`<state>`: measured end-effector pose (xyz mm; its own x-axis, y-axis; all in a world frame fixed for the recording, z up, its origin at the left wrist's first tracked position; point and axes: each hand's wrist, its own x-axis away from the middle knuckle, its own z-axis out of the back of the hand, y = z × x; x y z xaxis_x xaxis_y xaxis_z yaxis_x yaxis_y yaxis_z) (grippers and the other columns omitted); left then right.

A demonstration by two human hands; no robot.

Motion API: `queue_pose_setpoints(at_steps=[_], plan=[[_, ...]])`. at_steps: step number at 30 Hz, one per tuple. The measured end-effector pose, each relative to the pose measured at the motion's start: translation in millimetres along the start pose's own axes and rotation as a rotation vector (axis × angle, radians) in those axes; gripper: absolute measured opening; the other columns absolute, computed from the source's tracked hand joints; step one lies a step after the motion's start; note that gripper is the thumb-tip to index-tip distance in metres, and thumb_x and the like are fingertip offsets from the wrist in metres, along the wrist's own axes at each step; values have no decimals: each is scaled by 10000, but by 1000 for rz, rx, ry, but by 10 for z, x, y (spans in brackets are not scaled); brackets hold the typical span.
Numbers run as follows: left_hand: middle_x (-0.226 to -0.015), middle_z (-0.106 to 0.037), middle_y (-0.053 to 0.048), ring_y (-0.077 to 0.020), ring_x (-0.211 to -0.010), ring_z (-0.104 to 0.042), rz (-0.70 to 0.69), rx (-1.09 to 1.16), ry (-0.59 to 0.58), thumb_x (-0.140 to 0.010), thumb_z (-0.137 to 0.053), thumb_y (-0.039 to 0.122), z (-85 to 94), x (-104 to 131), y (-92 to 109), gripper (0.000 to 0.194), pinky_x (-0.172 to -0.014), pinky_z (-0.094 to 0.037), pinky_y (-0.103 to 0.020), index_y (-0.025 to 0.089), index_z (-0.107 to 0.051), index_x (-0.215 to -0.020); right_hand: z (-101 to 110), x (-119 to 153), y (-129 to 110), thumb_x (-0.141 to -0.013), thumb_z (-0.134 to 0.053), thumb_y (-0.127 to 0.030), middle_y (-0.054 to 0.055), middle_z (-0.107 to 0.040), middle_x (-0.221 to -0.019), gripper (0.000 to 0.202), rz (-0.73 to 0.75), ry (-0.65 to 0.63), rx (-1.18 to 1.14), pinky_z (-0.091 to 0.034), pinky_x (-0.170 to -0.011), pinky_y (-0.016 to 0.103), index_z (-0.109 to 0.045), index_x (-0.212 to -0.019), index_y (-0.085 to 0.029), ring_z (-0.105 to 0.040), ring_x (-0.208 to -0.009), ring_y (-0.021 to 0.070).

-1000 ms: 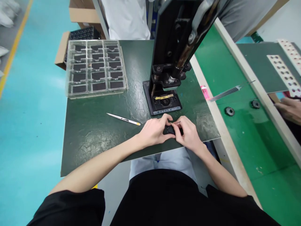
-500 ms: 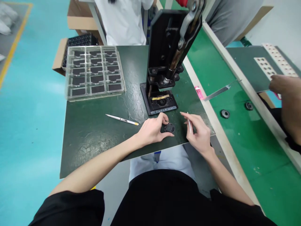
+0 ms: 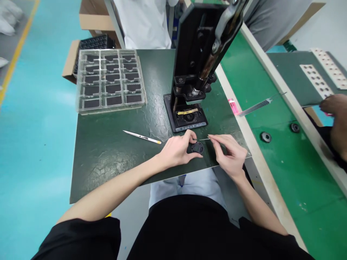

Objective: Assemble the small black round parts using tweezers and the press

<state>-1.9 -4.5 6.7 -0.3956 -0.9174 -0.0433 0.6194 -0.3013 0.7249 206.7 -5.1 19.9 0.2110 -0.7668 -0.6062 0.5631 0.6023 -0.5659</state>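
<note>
On the near part of the dark green tabletop, my left hand point(image 3: 179, 148) is curled around a small round black part point(image 3: 197, 147), gripping its rim between thumb and fingers. Recesses show in the part's upper face. To the right, my right hand point(image 3: 230, 153) pinches a thin silvery tool point(image 3: 204, 139) by the fingertips; its fine end points left, close to the fingers of my left hand. Whether it touches the part, I cannot tell. Left of my hands lies a slim white pointed tool point(image 3: 142, 137) with a yellow end.
A black hand press point(image 3: 187, 65) stands just beyond my hands. Clear compartment trays point(image 3: 111, 81) with dark pieces sit back left. On the green conveyor point(image 3: 287, 169) at right are round black parts point(image 3: 266, 137). A pink-handled brush-like tool point(image 3: 233, 107) lies at its edge. Another person's hand point(image 3: 337, 112) is far right.
My right hand has turned the thin tool from nearly upright to nearly level, its tip now toward the round part. The left hand keeps its hold. The whole view has shifted slightly.
</note>
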Motion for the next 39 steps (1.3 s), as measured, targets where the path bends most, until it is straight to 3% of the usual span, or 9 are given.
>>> queue_pose_setpoints(at_steps=[11,16,21,32,35,37,39], plan=[[-1065,-772,-22,-259,-872,-784,-1,-2,-8,-774,-869,504,-18,-16,-13,624,-670,-534,-322,245,-424,-1127,3,43,11,-916,-636,-38,51,-776,-930,308,69,-53,23,-604,-776,370,-755,-1106,-249,-720,-846,199],[-1083,-766,-34,-252,-858,-786,6,8,-11,-780,-861,501,-13,-12,-7,608,-683,-546,-323,246,-433,-1128,-43,46,4,-921,-655,-62,52,-764,-989,534,54,-80,-3,-621,-804,360,-581,-1421,-233,-713,-822,174],[-1078,-758,-45,-294,-962,-779,-6,12,-16,-787,-857,490,-17,-7,-17,596,-747,-573,-366,251,-425,-1121,-123,49,23,-938,-653,-111,48,-742,-899,116,37,-153,-35,-603,-735,340,-676,-978,-217,-709,-837,183],[-1010,-734,-17,-254,-876,-770,-4,33,25,-754,-882,450,-62,-23,-44,574,-717,-547,-334,250,-431,-1045,-174,76,63,-958,-603,-153,55,-692,-802,177,-13,-213,-99,-550,-675,320,-577,-792,-206,-677,-755,172],[-959,-736,1,-230,-828,-765,-9,35,44,-732,-898,461,-55,-24,-37,592,-686,-529,-309,249,-430,-1026,-119,67,40,-985,-594,-232,61,-725,-859,147,-166,-70,-198,-566,-710,323,-589,-840,-207,-701,-785,170],[-953,-739,10,-210,-783,-756,-8,43,51,-718,-911,468,-51,-21,-33,610,-662,-515,-297,250,-424,-1014,49,52,95,-1006,-569,-297,71,-743,-933,122,-286,203,-204,-573,-742,333,-581,-923,-208,-716,-814,169],[-975,-742,13,-185,-714,-737,-7,50,52,-714,-914,476,-51,-17,-35,619,-627,-496,-288,250,-420,-1010,344,73,247,-997,-560,-357,92,-737,-957,152,-344,455,-88,-566,-770,363,-566,-982,-206,-722,-839,189]])
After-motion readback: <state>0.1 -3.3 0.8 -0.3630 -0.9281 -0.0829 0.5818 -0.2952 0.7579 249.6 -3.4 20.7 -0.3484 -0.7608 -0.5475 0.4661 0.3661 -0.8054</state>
